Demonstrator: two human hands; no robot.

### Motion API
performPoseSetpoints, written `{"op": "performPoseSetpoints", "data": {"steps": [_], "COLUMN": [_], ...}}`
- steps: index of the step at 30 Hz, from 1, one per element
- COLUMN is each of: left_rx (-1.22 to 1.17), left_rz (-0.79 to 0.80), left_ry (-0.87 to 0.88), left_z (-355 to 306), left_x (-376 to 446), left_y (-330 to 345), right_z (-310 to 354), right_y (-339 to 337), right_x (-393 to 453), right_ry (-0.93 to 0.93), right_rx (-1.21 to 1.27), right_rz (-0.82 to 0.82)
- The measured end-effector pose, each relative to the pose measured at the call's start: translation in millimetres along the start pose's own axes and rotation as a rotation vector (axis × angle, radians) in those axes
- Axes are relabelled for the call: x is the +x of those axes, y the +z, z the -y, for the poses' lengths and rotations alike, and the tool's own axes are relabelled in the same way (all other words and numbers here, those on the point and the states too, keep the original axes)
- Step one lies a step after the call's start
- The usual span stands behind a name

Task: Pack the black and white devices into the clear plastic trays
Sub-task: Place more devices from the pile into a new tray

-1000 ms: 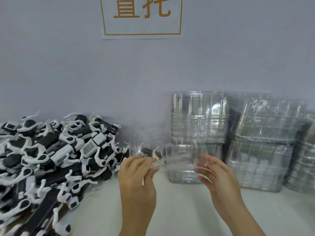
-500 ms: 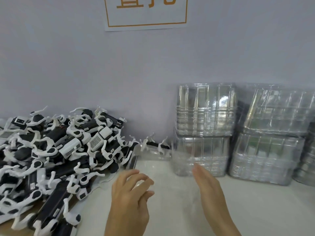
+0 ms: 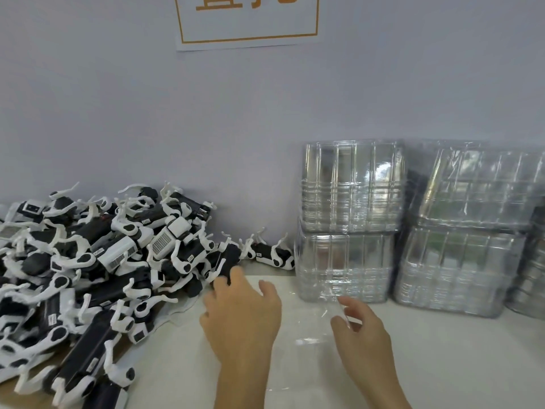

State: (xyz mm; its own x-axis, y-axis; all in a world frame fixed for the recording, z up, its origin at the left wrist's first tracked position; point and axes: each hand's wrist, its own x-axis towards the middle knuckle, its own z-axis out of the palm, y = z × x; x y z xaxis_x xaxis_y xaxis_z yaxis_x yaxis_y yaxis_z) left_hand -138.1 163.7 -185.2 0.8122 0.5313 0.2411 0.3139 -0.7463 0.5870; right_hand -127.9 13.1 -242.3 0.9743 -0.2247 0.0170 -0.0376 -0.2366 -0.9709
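White table (image 3: 442, 364), matte and smooth, against a plain pale wall (image 3: 118, 113).

Heap of devices (image 3: 97, 261) at 9 o'clock: hard plastic, black oblong bodies with white curved clip arms and barcode labels, tangled and overlapping. One stray device (image 3: 272, 255) lies apart at the wall, just left of the trays.

Stacked trays (image 3: 351, 219) at 2 o'clock: thin clear glossy plastic, ribbed into compartments, nested in two tiers. A second stack (image 3: 469, 231) stands beside it to the right, touching or nearly so. A single clear tray (image 3: 312, 326) lies flat on the table at centre, faint, visible mostly by its glints.

Left hand (image 3: 241, 317): fingers extended toward 11 o'clock, fingertips at the edge of the heap, on or just above a black device (image 3: 228, 262); not closed around it, grip released.

Right hand (image 3: 362, 329): fingers loosely curled over the right edge of the flat tray; whether it pinches the plastic cannot be told.

A paper sign (image 3: 247, 22) with an orange border hangs at 12 o'clock.

Change from half a second ago: the left hand has advanced to the heap; the tray has come down from the wall side to lie between the hands.
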Motion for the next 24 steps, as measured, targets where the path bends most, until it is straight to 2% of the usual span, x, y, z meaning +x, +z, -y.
{"op": "performPoseSetpoints", "data": {"steps": [2,5,8,11,14,17,19,24], "left_rx": [-0.049,-0.222,-0.408,-0.459,-0.499,-0.44,-0.387,-0.289], "left_rz": [0.11,0.278,0.355,0.41,0.362,0.123,0.039,0.128], "left_ry": [-0.088,-0.108,-0.109,-0.095,-0.113,-0.098,-0.046,-0.038], "left_z": [15,38,44,41,35,33,33,41], "left_x": [-3,2,11,14,20,36,49,76], "left_y": [11,25,29,38,42,37,34,42], "right_z": [0,0,3,1,0,0,1,2], "right_y": [-3,-7,-12,-19,-26,-28,-28,-34], "right_x": [4,10,14,20,23,25,27,34], "right_ry": [-0.021,-0.043,-0.063,-0.063,-0.05,-0.059,-0.081,-0.114], "right_rx": [-0.019,-0.033,-0.083,-0.125,-0.102,-0.077,-0.038,0.105], "right_rz": [0.019,0.101,0.202,0.168,0.136,0.108,0.041,-0.122]}}
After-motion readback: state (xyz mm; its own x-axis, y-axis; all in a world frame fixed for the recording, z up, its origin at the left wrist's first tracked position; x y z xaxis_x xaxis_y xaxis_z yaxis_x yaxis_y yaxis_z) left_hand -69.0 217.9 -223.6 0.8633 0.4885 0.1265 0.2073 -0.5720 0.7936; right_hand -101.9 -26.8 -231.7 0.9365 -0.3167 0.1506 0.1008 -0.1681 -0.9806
